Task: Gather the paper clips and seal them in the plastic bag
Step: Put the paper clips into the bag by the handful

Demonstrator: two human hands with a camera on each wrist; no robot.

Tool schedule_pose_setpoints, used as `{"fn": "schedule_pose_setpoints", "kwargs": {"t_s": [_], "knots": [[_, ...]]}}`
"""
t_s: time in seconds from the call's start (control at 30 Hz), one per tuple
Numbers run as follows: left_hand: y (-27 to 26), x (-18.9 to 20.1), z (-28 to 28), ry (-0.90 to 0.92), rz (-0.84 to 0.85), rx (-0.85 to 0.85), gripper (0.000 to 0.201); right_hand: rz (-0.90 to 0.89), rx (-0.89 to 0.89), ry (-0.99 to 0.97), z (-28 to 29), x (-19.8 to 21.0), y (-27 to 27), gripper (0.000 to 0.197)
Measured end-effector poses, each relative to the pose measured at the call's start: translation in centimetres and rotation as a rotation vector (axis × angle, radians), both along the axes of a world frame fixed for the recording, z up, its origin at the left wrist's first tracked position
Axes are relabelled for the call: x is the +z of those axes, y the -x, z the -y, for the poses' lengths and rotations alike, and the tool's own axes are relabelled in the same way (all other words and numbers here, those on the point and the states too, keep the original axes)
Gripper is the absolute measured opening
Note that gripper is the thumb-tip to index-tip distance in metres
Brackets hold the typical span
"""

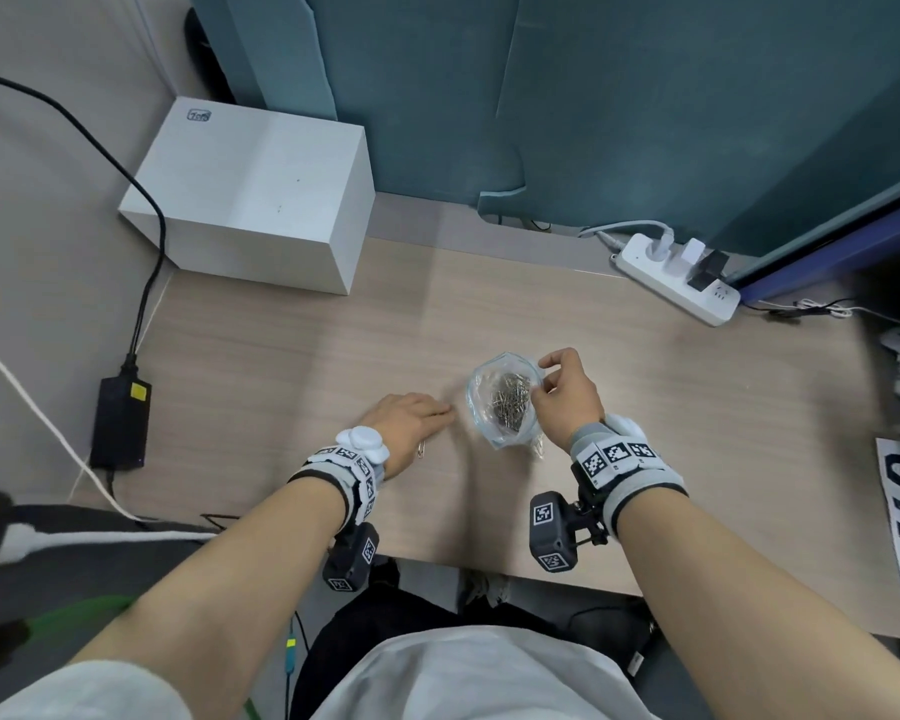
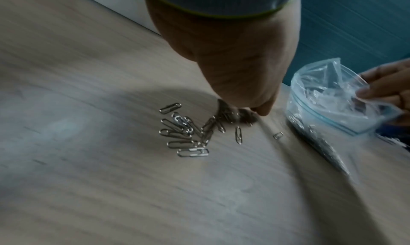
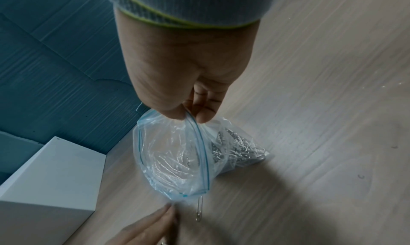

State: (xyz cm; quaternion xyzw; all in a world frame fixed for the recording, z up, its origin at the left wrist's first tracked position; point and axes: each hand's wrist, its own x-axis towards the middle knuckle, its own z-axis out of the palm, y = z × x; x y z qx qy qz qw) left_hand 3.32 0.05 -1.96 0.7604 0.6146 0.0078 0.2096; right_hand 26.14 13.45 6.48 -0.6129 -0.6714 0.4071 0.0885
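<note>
1. The right hand (image 1: pixel 567 394) pinches the rim of the plastic bag (image 3: pixel 175 161) between thumb and fingertips, lifting one side of the blue zip strip so the mouth gapes toward the other hand — a grip that looks chosen to keep the opening wide for filling.
2. The bag rests on the table (image 1: pixel 489 304) with a heap of paper clips (image 3: pixel 239 148) already settled in its bottom, which probably keeps it from sliding.
3. The left hand (image 1: pixel 406 415) lies low on the table just beside the bag, fingers stretched out and flat. It grips nothing that shows, and it looks set to sweep rather than pick.
4. A loose cluster of clips (image 2: pixel 186 133) sits under that hand, with a stray clip (image 3: pixel 199 209) just beside the bag's mouth.
5. Judged from this, gathering is well along — sealing is not yet begun.
</note>
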Motion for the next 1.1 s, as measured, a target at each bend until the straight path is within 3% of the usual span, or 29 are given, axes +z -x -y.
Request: {"fn": "schedule_pose_setpoints", "kwargs": {"t_s": [0.1,0.17,0.3,0.43,0.53,0.7,0.77,1.1], "knots": [[-2.0,0.4,-0.5,0.072,-0.084,-0.172,0.07,0.002,-0.001,-0.011,-0.4,0.5,-0.4,0.027],[-2.5,1.0,-0.3,0.099,-0.125,-0.163,0.074,-0.002,0.005,-0.014,-0.6,0.8,-0.8,0.028],[-0.4,1.8,1.4,0.154,-0.094,-0.032,0.073,-0.016,0.007,-0.007,-0.9,1.2,-1.0,0.029],[1.6,2.4,3.9,0.032,0.041,0.165,0.042,-0.041,0.047,0.022,-0.8,1.0,-0.6,0.028],[1.6,2.4,5.1,0.119,0.059,0.29,0.036,-0.04,0.081,0.034,-0.4,0.6,-0.2,0.027],[0.9,1.7,7.1,0.188,0.073,0.405,0.069,-0.033,0.135,0.062,0.4,0.0,0.7,0.026],[0.3,1.3,7.5,0.158,0.072,0.423,0.072,-0.033,0.153,0.062,0.4,-0.3,0.8,0.024],[-1.1,0.9,6.7,0.049,0.034,0.504,0.023,-0.041,0.179,0.077,0.9,-1.7,1.0,0.024]]}}
